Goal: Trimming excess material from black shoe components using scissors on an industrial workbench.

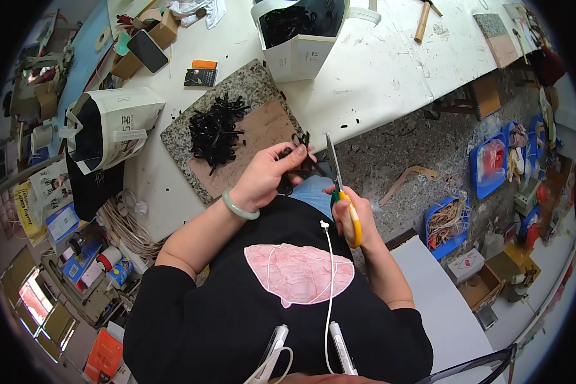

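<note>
- White worktable (397, 77), with small stains and some tiny black scraps on it, fills the upper part of the head view, and its edges look bent by the lens.
- Beside the table is a grey speckled floor (390, 150), on which a blue plastic tray with thin tan strips (451, 225) is standing, at the right side.
- On the table lies a grey speckled stone slab (257, 82), and on this slab a flat brown board (272, 128).
- One loose heap of short black strips (216, 136) rests partly on the slab and partly on the board.
- Behind the slab stands a white open-topped container (301, 59), which has more black pieces inside; to the left, a white bag with dark lining (131, 118) is lying on its side.
- Left hand (265, 171), below a pale green ring bracelet (240, 206), is near the board's corner. Its thumb and fingers are closed in a pinch on a few thin black strips (304, 139).
- Right hand (357, 214) is closed around the yellow handles of metal scissors (354, 225). Their blades point upward, just beside the held strips; how wide they are open, and whether they touch the strips, I cannot tell.
</note>
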The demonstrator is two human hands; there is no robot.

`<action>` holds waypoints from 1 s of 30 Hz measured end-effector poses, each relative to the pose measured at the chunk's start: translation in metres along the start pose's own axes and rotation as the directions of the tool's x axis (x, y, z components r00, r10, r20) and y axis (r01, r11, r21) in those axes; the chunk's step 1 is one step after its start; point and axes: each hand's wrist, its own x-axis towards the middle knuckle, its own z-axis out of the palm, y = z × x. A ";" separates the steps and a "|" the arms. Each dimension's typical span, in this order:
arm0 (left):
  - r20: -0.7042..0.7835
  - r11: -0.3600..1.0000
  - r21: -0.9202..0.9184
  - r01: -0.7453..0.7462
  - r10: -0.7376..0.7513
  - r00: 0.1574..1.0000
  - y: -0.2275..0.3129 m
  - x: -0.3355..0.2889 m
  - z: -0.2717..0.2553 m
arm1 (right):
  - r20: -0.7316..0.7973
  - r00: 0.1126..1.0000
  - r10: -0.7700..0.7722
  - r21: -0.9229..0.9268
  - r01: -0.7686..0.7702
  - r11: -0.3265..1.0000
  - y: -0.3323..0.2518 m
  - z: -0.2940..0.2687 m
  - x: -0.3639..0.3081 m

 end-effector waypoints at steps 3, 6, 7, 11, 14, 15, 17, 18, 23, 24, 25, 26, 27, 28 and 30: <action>-0.005 0.914 -0.405 0.032 -0.037 0.999 -0.004 0.007 0.001 | -0.040 0.999 -0.026 -0.034 0.025 0.999 0.010 0.001 -0.005; -0.004 0.900 -0.435 0.001 -0.003 1.000 -0.009 0.006 -0.006 | -0.030 0.996 -0.085 -0.141 0.080 0.987 0.010 0.003 -0.003; -0.005 0.892 -0.451 -0.014 0.013 1.000 -0.010 0.006 -0.008 | -0.023 0.993 -0.114 -0.193 0.107 0.975 0.010 0.004 -0.002; -0.045 0.878 -0.477 -0.044 0.025 0.999 -0.007 -0.001 -0.006 | 0.008 0.988 -0.154 -0.270 0.151 0.951 0.007 0.004 0.005; -0.083 0.870 -0.489 -0.057 0.018 0.996 -0.005 -0.005 -0.006 | 0.029 0.986 -0.164 -0.296 0.165 0.941 0.004 0.003 0.009; -0.084 0.881 -0.470 -0.059 0.022 0.996 -0.006 -0.005 -0.008 | 0.030 0.985 -0.171 -0.293 0.172 0.940 0.002 0.003 0.010; -0.084 0.901 -0.429 -0.061 0.028 0.996 -0.008 -0.006 -0.012 | 0.031 0.983 -0.183 -0.288 0.184 0.940 0.000 0.003 0.011; -0.084 0.911 -0.409 -0.062 0.030 0.996 -0.008 -0.007 -0.014 | 0.031 0.981 -0.189 -0.285 0.190 0.939 -0.001 0.003 0.012; -0.119 0.878 -0.474 -0.057 0.000 0.993 -0.008 -0.007 -0.010 | 0.026 0.988 -0.153 -0.209 0.155 0.966 -0.001 0.005 0.014; -0.125 0.877 -0.476 -0.062 0.002 0.992 -0.010 -0.005 -0.015 | 0.033 0.987 -0.154 -0.208 0.158 0.965 0.000 0.006 0.015; -0.114 0.873 -0.487 -0.028 -0.032 0.993 -0.015 0.000 -0.024 | 0.029 0.996 -0.083 -0.161 0.087 0.983 0.005 0.006 0.014; -0.104 0.866 -0.499 0.003 -0.064 0.993 -0.021 0.007 -0.036 | 0.030 0.999 -0.012 -0.116 0.016 0.993 0.011 0.005 0.014; -0.093 0.859 -0.510 0.033 -0.093 0.991 -0.025 0.015 -0.050 | 0.034 0.998 0.057 -0.071 -0.054 0.996 0.016 0.005 0.015; -0.081 0.851 -0.521 0.063 -0.122 0.989 -0.028 0.023 -0.064 | 0.041 0.991 0.126 -0.027 -0.125 0.992 0.021 0.004 0.017; -0.195 0.925 -0.379 0.001 -0.081 0.977 -0.023 0.034 -0.098 | 0.033 0.990 0.140 -0.037 -0.139 0.990 0.027 0.004 0.019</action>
